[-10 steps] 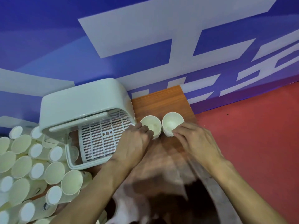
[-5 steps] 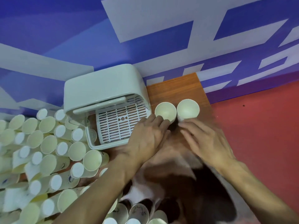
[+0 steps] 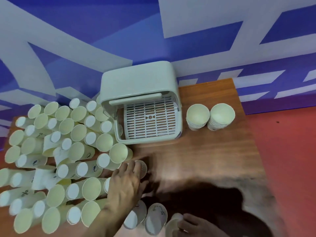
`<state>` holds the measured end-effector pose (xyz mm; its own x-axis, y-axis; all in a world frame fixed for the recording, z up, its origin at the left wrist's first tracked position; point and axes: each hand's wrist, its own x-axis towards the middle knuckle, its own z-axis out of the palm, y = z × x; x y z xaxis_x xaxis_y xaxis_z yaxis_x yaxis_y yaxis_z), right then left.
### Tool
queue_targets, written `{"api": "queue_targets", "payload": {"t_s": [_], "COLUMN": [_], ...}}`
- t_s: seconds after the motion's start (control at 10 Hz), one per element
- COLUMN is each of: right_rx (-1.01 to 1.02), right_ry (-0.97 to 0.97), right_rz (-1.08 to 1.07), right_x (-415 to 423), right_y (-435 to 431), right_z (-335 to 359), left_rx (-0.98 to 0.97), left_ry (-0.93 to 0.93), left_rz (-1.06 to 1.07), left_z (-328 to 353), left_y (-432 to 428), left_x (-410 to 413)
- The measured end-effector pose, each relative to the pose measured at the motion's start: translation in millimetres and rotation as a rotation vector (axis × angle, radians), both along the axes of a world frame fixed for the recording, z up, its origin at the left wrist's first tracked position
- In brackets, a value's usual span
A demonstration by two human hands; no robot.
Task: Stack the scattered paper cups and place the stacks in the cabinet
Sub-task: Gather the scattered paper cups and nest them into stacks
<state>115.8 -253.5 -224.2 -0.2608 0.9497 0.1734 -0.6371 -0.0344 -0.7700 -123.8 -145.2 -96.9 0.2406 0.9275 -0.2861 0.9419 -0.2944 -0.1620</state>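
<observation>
The 2 stacks of paper cups stand upright, mouths up, on the right part of the wooden table (image 3: pixel 213 159): the left stack (image 3: pixel 197 117) is just beside the cabinet's right wall, and the right stack (image 3: pixel 222 115) touches or nearly touches it. Neither stack is inside the cabinet (image 3: pixel 136 79). This pale box stands against the wall with its front lid raised. Its open compartment holds a white slotted rack (image 3: pixel 150 118), with brown showing through the slots.

The scattered cups (image 3: pixel 59 159) fill the left half of the table, lying on their sides in a dense heap. Some show their open mouths and some their white bases. The heap reaches up to the cabinet's left wall and front corner.

The left hand (image 3: pixel 126 183) lies at the right edge of that heap. Its fingers are spread and only slightly bent, and they rest on top of a tipped cup (image 3: pixel 142 168) whose printed side faces up.

At the bottom edge the right hand (image 3: pixel 193 224) is blurred. Its fingers curl round a low cup (image 3: pixel 171 224) lying on its side. Just left of it, 2 more loose cups (image 3: pixel 156 218) lie side by side, between the 2 forearms.

A dark shadow (image 3: pixel 205 202) covers the near part of the table. Behind everything runs a blue and white wall (image 3: pixel 119 40), and a red floor (image 3: pixel 287 151) shows to the right of the table.
</observation>
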Motion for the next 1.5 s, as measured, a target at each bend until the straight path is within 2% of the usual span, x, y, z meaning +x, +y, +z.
{"api": "queue_targets", "payload": {"t_s": [0.1, 0.2, 0.3, 0.4, 0.5, 0.6, 0.7, 0.8, 0.9, 1.0, 1.1, 1.2, 1.3, 1.5], "right_rx": [-0.104, -0.031, 0.963, 0.750, 0.883, 0.887, 0.831, 0.820, 0.812, 0.793, 0.735, 0.655, 0.538, 0.373], "right_ry": [0.008, -0.115, -0.740, -1.492, -1.633, -1.667, -1.739, -1.769, -1.803, -1.816, -1.824, -1.833, -1.862, -1.892], "right_rz": [0.088, 0.385, 0.133, 0.647, 0.226, 0.106, 0.061, 0.037, 0.047, 0.009, -0.062, -0.168, -0.301, -0.414], "right_x": [4.6, 5.6, 12.1, 7.7, 10.9, 17.9, 26.4, 30.9, 38.0, 40.9, 49.1, 62.1, 72.2, 93.6], "right_y": [-3.7, 0.8, -6.4, 12.7, 29.5, 48.6, 70.4, 80.8, 85.5, 86.9, 90.0, 92.8, 90.4, 86.3], "right_z": [-41.8, -19.6, 21.1, 40.7, 48.6, 55.9, 60.1, 60.1, 60.9, 60.9, 62.8, 65.0, 67.1, 62.9], "left_rx": [0.037, 0.064, 0.086, 0.110, 0.100, 0.035, -0.047, -0.080, -0.246, -0.396, -0.361, -0.171, -0.086, -0.041], "left_ry": [0.017, 0.041, 0.063, 0.018, -0.152, -0.362, -0.427, -0.262, -0.132, -0.097, -0.114, -0.193, -0.295, -0.218], "left_rz": [0.131, 0.165, 0.146, 0.141, 0.125, 0.217, 0.256, 0.098, 0.024, 0.027, 0.022, -0.034, -0.070, -0.165], "left_z": [-6.6, -21.5, -32.3, -27.3, -23.1, -26.9, -33.0, -35.9, -28.8, -35.8, -42.3, -40.4, -43.7, -48.9], "left_y": [-0.2, 1.7, 4.0, 10.5, 11.5, 8.7, 8.8, 14.9, 27.5, 35.9, 35.8, 32.4, 26.9, 25.8], "left_x": [-3.7, -8.4, -12.7, -7.3, 9.3, 33.4, 49.4, 53.6, 62.8, 67.3, 76.1, 81.2, 81.4, 96.3]}}
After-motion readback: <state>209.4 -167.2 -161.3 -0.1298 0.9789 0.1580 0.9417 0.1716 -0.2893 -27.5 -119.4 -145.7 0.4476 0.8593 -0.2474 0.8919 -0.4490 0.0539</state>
